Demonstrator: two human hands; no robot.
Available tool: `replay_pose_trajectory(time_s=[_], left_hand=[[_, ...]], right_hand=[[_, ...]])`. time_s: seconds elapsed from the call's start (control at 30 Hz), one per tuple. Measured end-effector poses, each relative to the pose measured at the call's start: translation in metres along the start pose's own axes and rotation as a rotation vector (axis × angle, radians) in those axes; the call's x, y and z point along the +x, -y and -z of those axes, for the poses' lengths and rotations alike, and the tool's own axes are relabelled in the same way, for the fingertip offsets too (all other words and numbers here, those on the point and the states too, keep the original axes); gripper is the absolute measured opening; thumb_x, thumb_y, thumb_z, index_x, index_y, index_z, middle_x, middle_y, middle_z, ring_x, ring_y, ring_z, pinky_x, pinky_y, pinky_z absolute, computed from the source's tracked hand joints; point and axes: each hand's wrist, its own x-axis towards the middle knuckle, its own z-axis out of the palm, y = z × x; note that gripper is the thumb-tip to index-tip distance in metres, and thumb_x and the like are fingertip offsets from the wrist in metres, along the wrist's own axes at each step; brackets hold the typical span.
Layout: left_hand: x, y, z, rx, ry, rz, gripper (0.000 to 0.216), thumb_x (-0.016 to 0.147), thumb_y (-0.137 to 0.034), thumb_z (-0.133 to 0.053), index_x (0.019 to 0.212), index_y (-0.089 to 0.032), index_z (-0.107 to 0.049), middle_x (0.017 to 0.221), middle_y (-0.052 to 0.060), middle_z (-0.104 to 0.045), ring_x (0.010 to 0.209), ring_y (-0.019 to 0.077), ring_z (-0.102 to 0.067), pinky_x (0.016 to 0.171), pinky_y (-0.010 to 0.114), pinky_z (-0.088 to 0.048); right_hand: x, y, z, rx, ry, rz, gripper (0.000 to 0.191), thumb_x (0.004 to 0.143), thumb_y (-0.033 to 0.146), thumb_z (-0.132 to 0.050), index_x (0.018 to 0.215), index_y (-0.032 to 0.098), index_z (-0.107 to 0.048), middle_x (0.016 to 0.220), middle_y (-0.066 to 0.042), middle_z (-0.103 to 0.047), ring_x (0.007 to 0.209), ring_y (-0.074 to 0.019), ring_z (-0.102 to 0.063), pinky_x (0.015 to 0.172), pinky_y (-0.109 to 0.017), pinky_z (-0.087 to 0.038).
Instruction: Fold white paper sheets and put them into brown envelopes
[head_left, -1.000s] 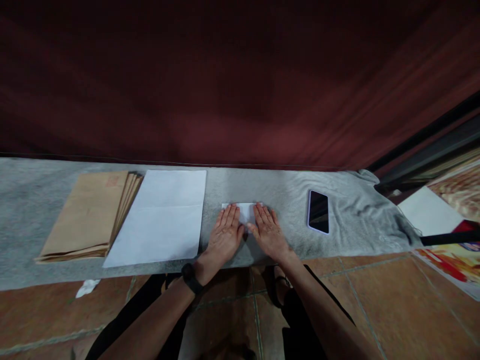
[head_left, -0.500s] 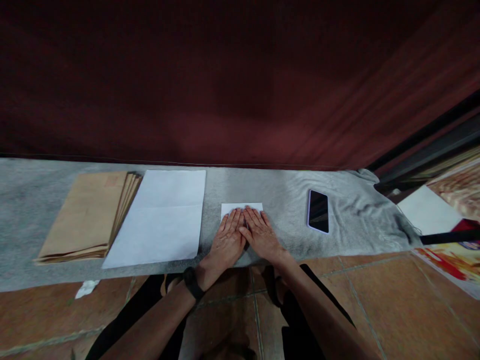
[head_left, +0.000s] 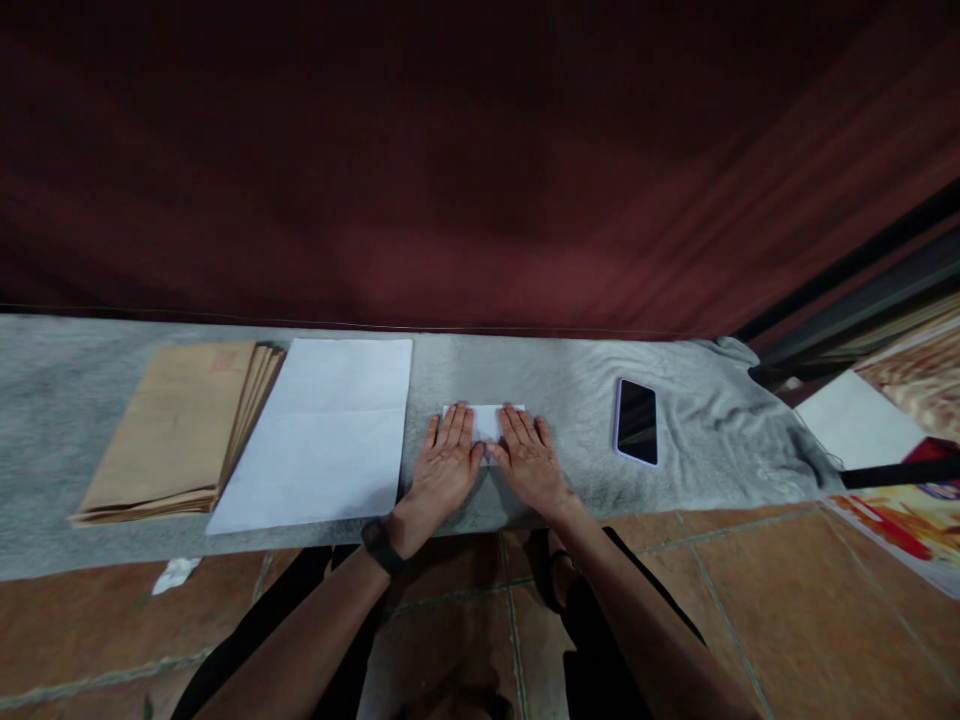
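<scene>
Small white paper piece (head_left: 487, 421), flat, straight far edge, lies near middle of grey-covered bench (head_left: 525, 365). Left hand (head_left: 448, 458) open, palm down, covers its left part; right hand (head_left: 528, 458) likewise spread flat over its right part. Bright strip of paper shows between hands, smooth at top, faint bluish-purple mark toward near edge, by thumbs. Rest of surface hidden under fingers. Larger white sheet (head_left: 322, 430), faintly creased crosswise, lies to left.

The place looks like a makeshift work corner, home or shop unclear: a cloth-covered bench (head_left: 525, 370) beneath the right hand (head_left: 531, 458), dark red drape (head_left: 480, 200) beyond it, terracotta floor tiles (head_left: 765, 580) below.
</scene>
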Motion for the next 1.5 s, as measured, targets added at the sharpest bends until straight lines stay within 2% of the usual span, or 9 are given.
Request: replay_pose_trajectory(time_s=[0.37, 0.63, 0.77, 0.9, 1.0, 1.1, 1.33, 1.5], left_hand=[[-0.004, 0.007, -0.002, 0.019, -0.041, 0.078, 0.059, 0.103, -0.032, -0.03, 0.152, -0.001, -0.037, 0.16, 0.021, -0.037, 0.151, 0.0303, -0.031, 0.124, 0.051, -0.024], [-0.006, 0.012, 0.003, 0.031, -0.112, 0.136, 0.059, 0.102, -0.03, -0.032, 0.151, 0.003, -0.037, 0.16, 0.024, -0.035, 0.151, 0.0338, -0.029, 0.124, 0.054, -0.025], [-0.015, 0.002, 0.004, 0.005, -0.137, 0.048, 0.06, 0.102, -0.029, -0.034, 0.153, 0.002, -0.033, 0.16, 0.023, -0.035, 0.153, 0.0318, -0.026, 0.125, 0.052, -0.025], [-0.037, -0.021, -0.005, -0.017, -0.093, -0.109, 0.062, 0.1, -0.021, -0.035, 0.157, -0.001, -0.025, 0.162, 0.02, -0.032, 0.154, 0.0282, -0.022, 0.125, 0.049, -0.027], [-0.052, -0.031, -0.013, -0.006, -0.076, -0.15, 0.068, 0.096, -0.013, -0.031, 0.16, -0.001, -0.012, 0.163, 0.02, -0.03, 0.154, 0.0265, -0.024, 0.125, 0.047, -0.029], [-0.059, -0.031, -0.015, 0.007, -0.049, -0.175, 0.07, 0.095, -0.012, -0.03, 0.16, -0.002, -0.006, 0.163, 0.021, -0.03, 0.153, 0.0261, -0.025, 0.125, 0.047, -0.029], [-0.058, -0.02, -0.005, 0.037, -0.084, -0.129, 0.067, 0.099, -0.026, -0.041, 0.157, 0.0, -0.023, 0.163, 0.022, -0.028, 0.154, 0.0294, -0.021, 0.125, 0.047, -0.029], [-0.057, -0.011, -0.001, 0.035, -0.085, -0.07, 0.068, 0.101, -0.038, -0.04, 0.156, 0.001, -0.025, 0.162, 0.025, -0.031, 0.154, 0.0314, -0.023, 0.123, 0.05, -0.031]], right_hand=[[-0.009, -0.009, 0.004, -0.048, 0.001, -0.055, 0.066, 0.106, 0.048, -0.036, 0.158, 0.008, -0.031, 0.162, -0.016, -0.035, 0.147, -0.0322, -0.036, 0.121, -0.052, -0.025], [-0.016, -0.019, 0.008, -0.067, -0.01, -0.079, 0.062, 0.106, 0.043, -0.038, 0.156, 0.007, -0.035, 0.161, -0.016, -0.037, 0.147, -0.0329, -0.035, 0.12, -0.053, -0.027], [-0.017, -0.015, 0.013, -0.037, -0.013, -0.071, 0.062, 0.106, 0.042, -0.037, 0.156, 0.005, -0.034, 0.161, -0.017, -0.036, 0.148, -0.0323, -0.035, 0.122, -0.053, -0.026], [-0.027, 0.004, 0.018, 0.055, -0.003, 0.052, 0.061, 0.107, 0.041, -0.033, 0.159, 0.009, -0.029, 0.162, -0.014, -0.035, 0.151, -0.0261, -0.032, 0.123, -0.048, -0.027], [-0.04, 0.021, 0.018, 0.11, 0.021, 0.158, 0.062, 0.107, 0.042, -0.033, 0.16, 0.011, -0.025, 0.163, -0.012, -0.034, 0.152, -0.0224, -0.029, 0.125, -0.044, -0.026], [-0.048, 0.027, 0.016, 0.104, 0.03, 0.172, 0.064, 0.107, 0.045, -0.033, 0.16, 0.009, -0.025, 0.163, -0.013, -0.034, 0.152, -0.0224, -0.028, 0.126, -0.045, -0.024], [-0.051, 0.012, 0.011, 0.009, 0.01, 0.107, 0.063, 0.107, 0.044, -0.034, 0.156, 0.006, -0.032, 0.163, -0.015, -0.034, 0.151, -0.0245, -0.031, 0.126, -0.045, -0.022], [-0.051, 0.005, 0.009, -0.048, -0.009, 0.065, 0.067, 0.106, 0.048, -0.036, 0.156, 0.004, -0.032, 0.161, -0.018, -0.036, 0.149, -0.0289, -0.035, 0.123, -0.049, -0.025]])
